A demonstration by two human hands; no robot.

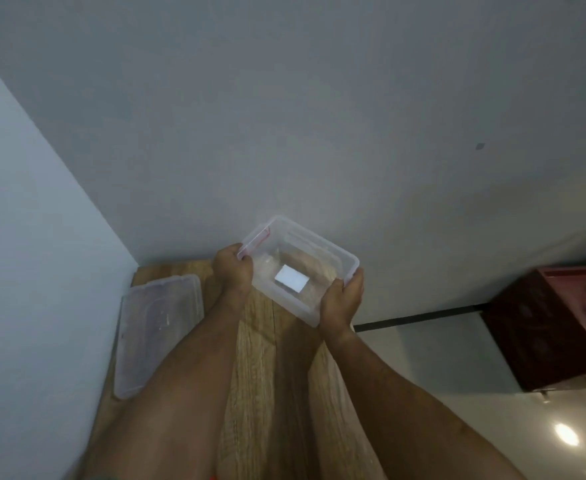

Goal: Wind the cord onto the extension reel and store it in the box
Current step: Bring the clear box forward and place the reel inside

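Holding a clear plastic box between them, both hands sit just below the middle of the frame, with bare forearms reaching up from the bottom edge. The left hand grips the box's left end, its fingers curled over the rim beside a red clip or seal mark at that corner. The right hand grips the lower right end, palm under the corner and fingers wrapped up over the rim. The hands are apart, one at each end, and the box is tilted, its open top turned toward the camera, raised above the far end of a wooden table that runs down the centre of the frame. A white rectangular label shows through the bottom of the box; no writing on it can be read, and the view is too soft to say which side of the plastic it sticks to. Nothing else can be made out inside the box, though the blur may hide small things. At the lower left, a clear plastic lid lies flat on the table along the wall. At the right edge stands a dark red cabinet with some dark object on top.
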